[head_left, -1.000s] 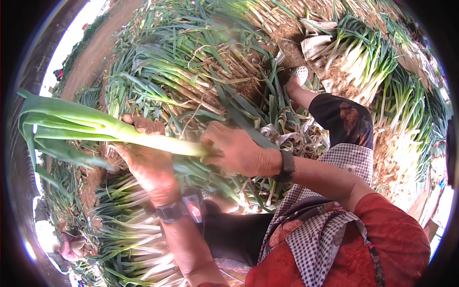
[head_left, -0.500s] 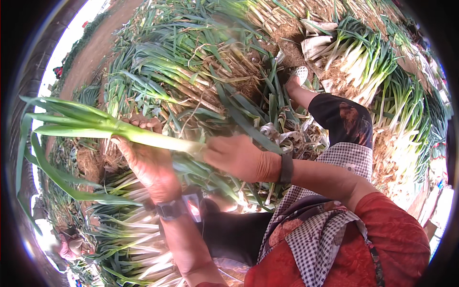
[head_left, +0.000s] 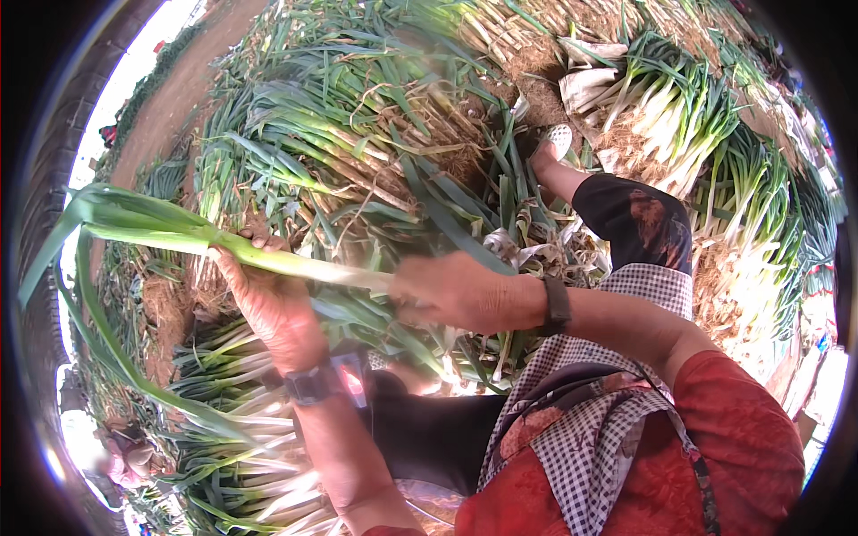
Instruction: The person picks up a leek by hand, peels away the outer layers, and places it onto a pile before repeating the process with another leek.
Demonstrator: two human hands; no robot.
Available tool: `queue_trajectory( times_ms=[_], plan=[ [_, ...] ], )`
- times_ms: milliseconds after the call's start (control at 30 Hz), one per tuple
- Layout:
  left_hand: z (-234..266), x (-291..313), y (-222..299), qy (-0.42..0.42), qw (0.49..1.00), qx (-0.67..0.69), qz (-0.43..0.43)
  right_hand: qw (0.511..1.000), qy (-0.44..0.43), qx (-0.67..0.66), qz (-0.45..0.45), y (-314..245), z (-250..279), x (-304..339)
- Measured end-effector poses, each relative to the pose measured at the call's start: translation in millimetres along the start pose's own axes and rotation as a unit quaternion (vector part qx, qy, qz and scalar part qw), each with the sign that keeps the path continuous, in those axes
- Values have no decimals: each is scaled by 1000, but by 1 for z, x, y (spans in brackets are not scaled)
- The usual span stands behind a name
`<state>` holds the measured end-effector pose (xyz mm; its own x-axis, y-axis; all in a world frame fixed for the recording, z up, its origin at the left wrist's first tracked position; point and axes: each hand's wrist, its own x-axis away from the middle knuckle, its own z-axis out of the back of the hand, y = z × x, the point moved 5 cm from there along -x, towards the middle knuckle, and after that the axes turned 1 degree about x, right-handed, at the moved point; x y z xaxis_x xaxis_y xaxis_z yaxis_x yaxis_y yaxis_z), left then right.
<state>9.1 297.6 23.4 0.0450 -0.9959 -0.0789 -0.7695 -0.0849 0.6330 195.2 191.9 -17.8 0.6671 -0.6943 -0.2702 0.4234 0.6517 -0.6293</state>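
Note:
A long leek (head_left: 326,270) lies slantwise across my front, green leaves drooping at the far left and the pale shank pointing right. My left hand (head_left: 279,320) is closed around it where the leaves meet the shank, palm up, with fingertips showing over the top edge. At the white end, my right hand (head_left: 478,293) is curled like a fist against the stalk. Its fingers are smeared by motion, and they hide the root tip. Below my left wrist, a row of leeks with clean white shanks (head_left: 264,429) is laid out.
A big heap of untrimmed leeks (head_left: 331,134) spreads ahead. Torn leaves and dry peelings (head_left: 527,246) lie near my shoe (head_left: 559,138). To the right are stacked leeks with white shanks and bushy roots (head_left: 742,214). Bare ground (head_left: 170,116) runs along the far left.
The leek's leaves have swung and bent lower at the left. My right hand has shifted slightly right along the white end and is more blurred; my left hand has moved slightly left.

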Motion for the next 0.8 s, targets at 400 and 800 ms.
queue_trajectory(
  times_ms=[400, 800],
  plan=[
    [-11, 0, -2, -46, 997, 60, -3, 898, 285, -297, -152, 41, 20, -20],
    [21, -16, 51, -37, 997, 51, -52, 921, -12, -297, -250, 78, 2, 70]
  ],
)
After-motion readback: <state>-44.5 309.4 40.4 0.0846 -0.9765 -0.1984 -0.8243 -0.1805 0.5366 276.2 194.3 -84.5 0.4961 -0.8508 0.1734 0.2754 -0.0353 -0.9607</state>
